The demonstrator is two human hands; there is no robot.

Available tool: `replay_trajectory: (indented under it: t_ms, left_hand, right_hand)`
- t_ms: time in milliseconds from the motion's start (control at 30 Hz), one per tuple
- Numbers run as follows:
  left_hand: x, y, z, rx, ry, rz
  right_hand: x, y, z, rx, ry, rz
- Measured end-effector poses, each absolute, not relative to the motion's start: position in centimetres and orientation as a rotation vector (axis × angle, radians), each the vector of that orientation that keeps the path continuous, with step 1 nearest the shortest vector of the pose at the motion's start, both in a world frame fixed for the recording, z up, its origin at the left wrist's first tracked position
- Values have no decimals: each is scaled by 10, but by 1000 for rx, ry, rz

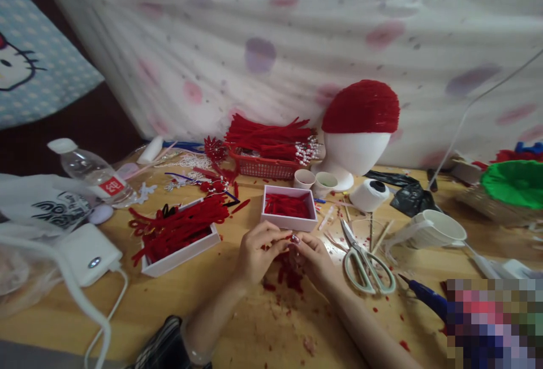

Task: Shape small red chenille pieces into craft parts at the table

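Observation:
My left hand (258,251) and my right hand (313,256) meet fingertip to fingertip over the table, both closed in a pinch. Whatever lies between the fingers is too small to make out. Below them, red fuzzy scraps (291,271) are scattered on the wood. Just beyond the fingers stands a small white box (289,223) with short red fuzzy pieces (287,206) inside. To the right of my right hand lie scissors (368,264) with pale handles, blades pointing away from me.
At left, a white box (182,262) overflows with red fuzzy strips; a water bottle (91,171) stands behind. At the back are a red basket (265,166), paper cups (326,183) and a red-capped foam head (355,151). On the right are a thread spool (369,194) and a mug (439,228).

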State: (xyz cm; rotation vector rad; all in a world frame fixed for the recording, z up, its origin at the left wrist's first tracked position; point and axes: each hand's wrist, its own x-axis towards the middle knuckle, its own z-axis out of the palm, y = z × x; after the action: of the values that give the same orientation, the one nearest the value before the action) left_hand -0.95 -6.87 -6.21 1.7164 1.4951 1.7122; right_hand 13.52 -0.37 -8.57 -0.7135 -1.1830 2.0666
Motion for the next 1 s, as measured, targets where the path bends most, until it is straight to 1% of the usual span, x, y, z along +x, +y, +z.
replay_trajectory:
  t_ms: [433, 633, 733, 1000]
  left_hand:
    - [-6, -72, -60, 1924, 1565, 1769]
    - [-6, -72, -60, 1787, 1507, 1788]
    - [-8, -72, -60, 1691, 1512, 1769]
    - [-10, -70, -61, 1682, 1625, 1768]
  right_hand:
    - [133, -10, -78, -807, -1231, 1879]
    - [134, -13, -68, -805, -1397, 1809]
    - [133, -14, -64, -804, -1482, 1730]
    - [136, -7, -68, -740, -1661, 1399]
